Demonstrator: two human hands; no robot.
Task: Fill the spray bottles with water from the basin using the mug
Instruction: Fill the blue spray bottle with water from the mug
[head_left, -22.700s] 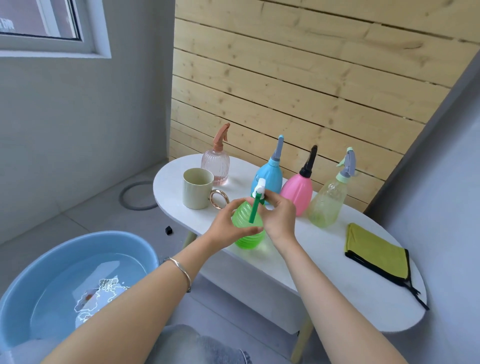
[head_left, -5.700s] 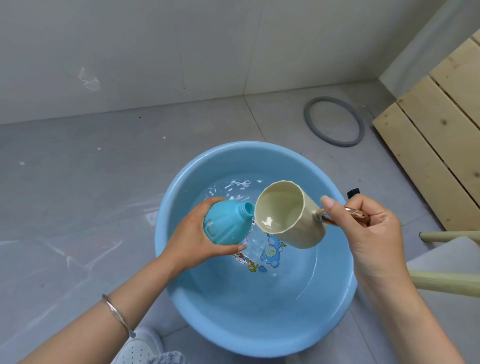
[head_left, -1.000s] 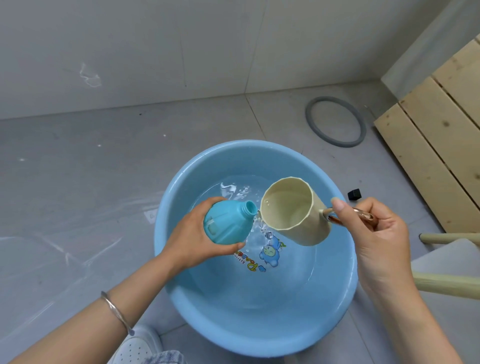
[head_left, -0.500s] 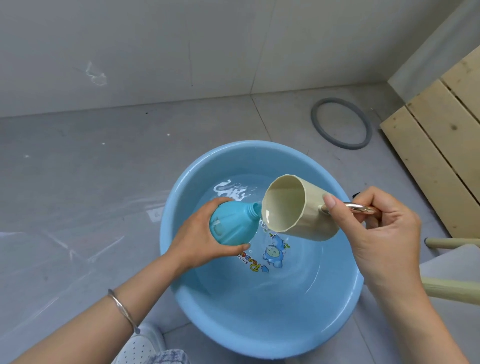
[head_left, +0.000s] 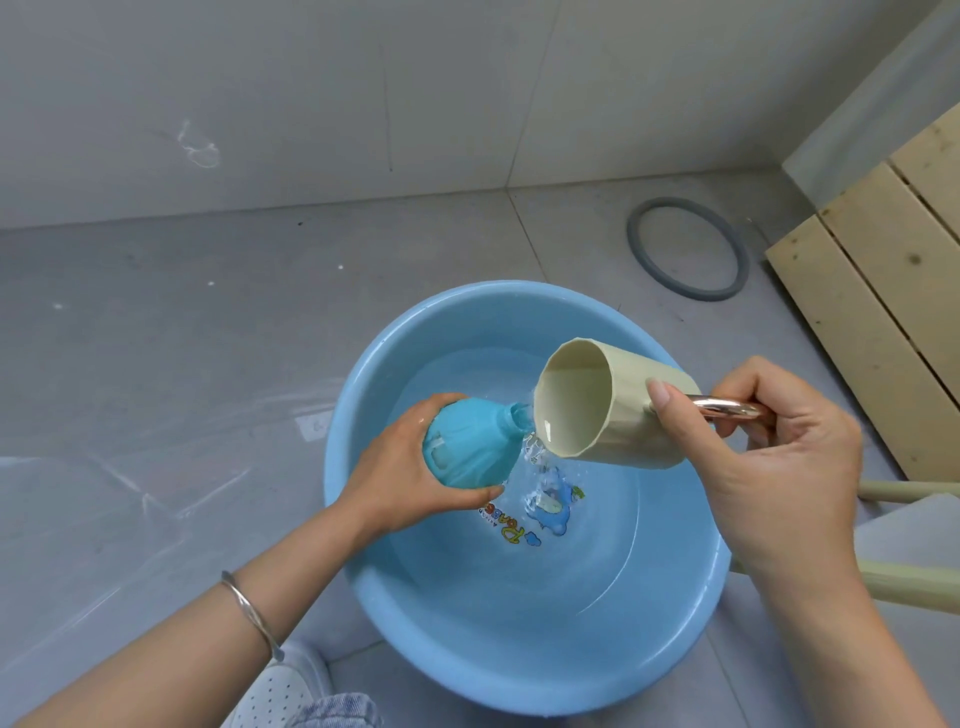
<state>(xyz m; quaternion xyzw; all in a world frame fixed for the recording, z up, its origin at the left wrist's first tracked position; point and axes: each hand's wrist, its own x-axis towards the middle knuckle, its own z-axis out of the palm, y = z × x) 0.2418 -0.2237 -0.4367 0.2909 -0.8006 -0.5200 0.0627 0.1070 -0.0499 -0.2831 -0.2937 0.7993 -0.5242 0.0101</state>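
Note:
A light blue basin with water sits on the grey floor. Over it, my left hand grips the body of a capless blue spray bottle, its open neck pointing right. My right hand holds the cream mug by its rose-gold handle, thumb against the mug's side. The mug is tipped almost on its side, its lip at the bottle's neck. Water runs off the lip, and some splashes down into the basin.
A grey rubber ring lies on the floor beyond the basin. Pale wooden planks stand at the right. Wooden table legs and a corner of a white tabletop show at the right edge. My white shoe is at the bottom.
The mug has tipped further over and its lip has closed in on the bottle's neck. Water now spills past the neck into the basin.

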